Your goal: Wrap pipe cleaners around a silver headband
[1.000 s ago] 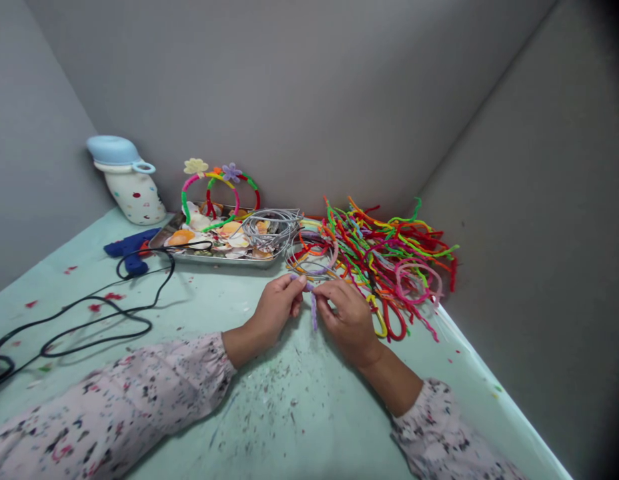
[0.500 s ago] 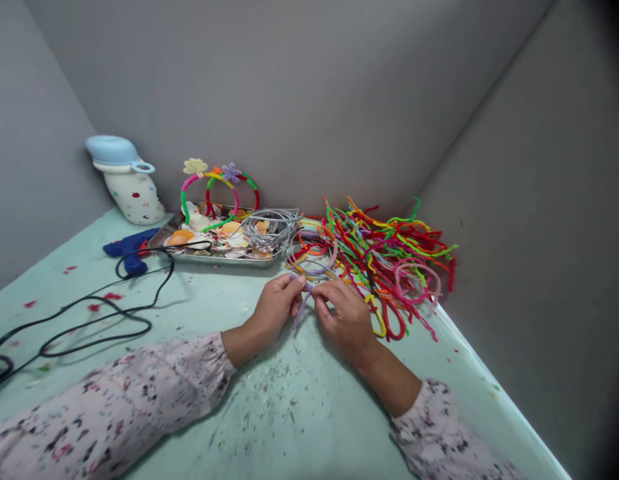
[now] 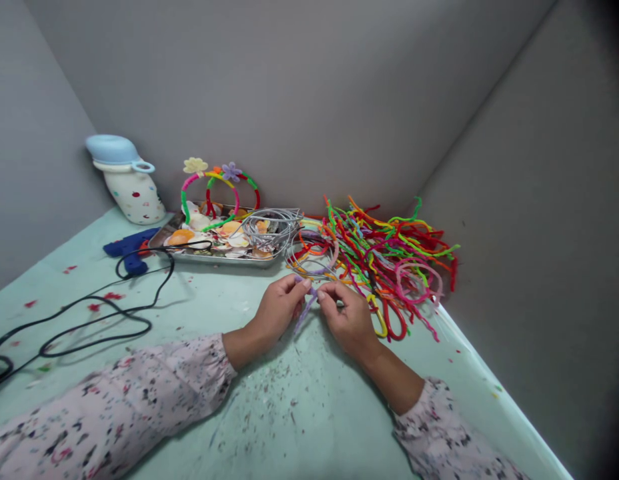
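Note:
Between my two hands is a purple pipe cleaner [image 3: 304, 315], with one end hanging down toward the table. My left hand [image 3: 278, 308] is closed and pinches it between thumb and fingers. My right hand [image 3: 348, 317] pinches the same pipe cleaner close by, fingertips near those of the left. Just beyond the hands lie coiled grey wire rings [image 3: 295, 259]. Right of them spreads a heap of colourful pipe cleaners [image 3: 384, 247], with a pink ring [image 3: 400, 293] on it and yellow and red loops near my right hand.
A metal tray [image 3: 229, 261] holds shells, a coil of silver wire [image 3: 269, 223] and two colourful headbands with flowers [image 3: 183, 207]. A blue glue gun [image 3: 132, 247] lies at left with its black cord [image 3: 139, 313] looping over the table. A white bottle [image 3: 134, 193] stands behind.
My right hand has shifted slightly right, so the fingertips are a little farther apart. More of the purple pipe cleaner shows between them, and its hanging end has swung slightly.

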### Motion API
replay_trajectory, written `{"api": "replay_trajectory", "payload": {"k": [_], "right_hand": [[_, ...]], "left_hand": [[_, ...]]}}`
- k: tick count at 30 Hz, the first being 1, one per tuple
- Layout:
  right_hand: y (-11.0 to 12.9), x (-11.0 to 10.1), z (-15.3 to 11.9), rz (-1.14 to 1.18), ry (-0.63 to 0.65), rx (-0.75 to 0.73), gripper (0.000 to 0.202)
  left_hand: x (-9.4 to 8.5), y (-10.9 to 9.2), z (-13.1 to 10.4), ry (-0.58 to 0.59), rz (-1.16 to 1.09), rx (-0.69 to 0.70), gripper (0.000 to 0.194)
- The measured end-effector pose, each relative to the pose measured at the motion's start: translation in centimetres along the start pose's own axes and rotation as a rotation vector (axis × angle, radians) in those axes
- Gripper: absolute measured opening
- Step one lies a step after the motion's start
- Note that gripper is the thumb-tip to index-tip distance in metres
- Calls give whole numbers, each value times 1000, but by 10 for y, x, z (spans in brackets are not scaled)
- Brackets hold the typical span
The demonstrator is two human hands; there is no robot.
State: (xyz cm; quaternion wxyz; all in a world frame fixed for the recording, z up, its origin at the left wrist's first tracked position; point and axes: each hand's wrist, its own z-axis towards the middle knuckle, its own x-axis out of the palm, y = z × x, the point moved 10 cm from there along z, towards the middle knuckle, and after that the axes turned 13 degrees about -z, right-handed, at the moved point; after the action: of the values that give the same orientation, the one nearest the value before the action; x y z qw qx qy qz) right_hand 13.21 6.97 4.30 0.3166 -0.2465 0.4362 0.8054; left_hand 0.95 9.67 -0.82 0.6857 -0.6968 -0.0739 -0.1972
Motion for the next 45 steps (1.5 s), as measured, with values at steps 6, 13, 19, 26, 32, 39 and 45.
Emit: {"api": "replay_trajectory", "payload": {"k": [6,13,19,26,32,39,45], "right_hand": [[-1,2,0,38,19,15,10],[-7,7,1,85,68,47,11],[-13,13,0,192,126,88,13],[-16,18,0,221,159,110,14],[-13,15,1,181,142,87,13],[-12,14,0,131,125,68,11],[-11,13,1,143,120,64,11]], "left_hand": [[0,-2,-2,5,37,2,31],[0,-1,-1,0,50,2,31],[1,-3,-1,6,56,11,31],[1,-4,-1,1,58,21,31],[1,-4,-1,6,74,18,32],[1,-5,-1,12,84,33,32],[3,-6,-2,19,60,27,31]]}}
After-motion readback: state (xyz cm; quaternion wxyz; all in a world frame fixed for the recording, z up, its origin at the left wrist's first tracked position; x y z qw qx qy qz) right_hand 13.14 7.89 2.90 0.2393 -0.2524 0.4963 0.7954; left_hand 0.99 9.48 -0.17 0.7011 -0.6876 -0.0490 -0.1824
